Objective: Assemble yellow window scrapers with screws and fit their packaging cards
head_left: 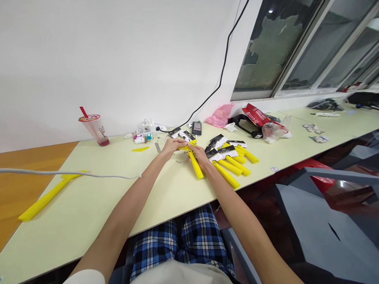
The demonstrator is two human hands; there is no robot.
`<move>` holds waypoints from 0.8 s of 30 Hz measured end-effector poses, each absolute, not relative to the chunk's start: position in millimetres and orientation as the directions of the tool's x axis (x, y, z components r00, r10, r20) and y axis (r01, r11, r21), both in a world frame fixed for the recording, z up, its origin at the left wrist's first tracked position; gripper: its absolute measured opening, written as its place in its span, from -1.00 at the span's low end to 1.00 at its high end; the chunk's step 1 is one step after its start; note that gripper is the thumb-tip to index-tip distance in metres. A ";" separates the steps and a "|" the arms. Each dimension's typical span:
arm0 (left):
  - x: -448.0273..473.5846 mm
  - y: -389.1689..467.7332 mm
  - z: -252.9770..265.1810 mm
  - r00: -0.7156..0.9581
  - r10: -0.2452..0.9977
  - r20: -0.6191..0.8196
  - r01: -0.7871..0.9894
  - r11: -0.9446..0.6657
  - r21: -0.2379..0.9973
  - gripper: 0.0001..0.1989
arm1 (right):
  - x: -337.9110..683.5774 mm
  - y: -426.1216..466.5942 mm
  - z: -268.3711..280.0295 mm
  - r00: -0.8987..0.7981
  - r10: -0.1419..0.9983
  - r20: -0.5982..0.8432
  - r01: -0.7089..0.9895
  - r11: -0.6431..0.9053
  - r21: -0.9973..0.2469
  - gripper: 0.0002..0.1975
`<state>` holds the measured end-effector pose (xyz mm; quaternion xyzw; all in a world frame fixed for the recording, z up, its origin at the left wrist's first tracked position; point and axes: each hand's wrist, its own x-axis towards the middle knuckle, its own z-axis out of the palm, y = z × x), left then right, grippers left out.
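Observation:
A yellow plastic T-shaped tool [195, 165], likely a scraper, is held between both hands above the table, its long handle pointing toward me. My left hand [173, 147] pinches the left side of its head. On the other side, my right hand [200, 154] is closed around the head near the top of the handle. The fingertips partly cover the head. Just beyond my hands lie black-and-white cards [187, 135]. Small bits [179, 161] and a flat grey metal strip [158, 147] are by my left hand. Right of my right hand is a pile of similar yellow tools [227, 173] with printed cards.
Another yellow tool [47, 199] lies at the left, under a grey cable [67, 172] crossing the view. A plastic cup [98, 130] with a straw stands by the wall. Further back are plugs [141, 137], a small screen device [196, 128], a pink bag [220, 115] and a red package [255, 114].

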<state>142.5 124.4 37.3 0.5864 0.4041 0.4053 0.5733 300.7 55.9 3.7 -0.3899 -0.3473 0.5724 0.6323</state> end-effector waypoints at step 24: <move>145.1 122.0 32.6 0.275 0.961 0.028 0.024 -0.036 0.999 -0.56 | 301.4 59.6 0.5 0.099 0.995 -0.012 -0.472 0.036 -0.881 -0.67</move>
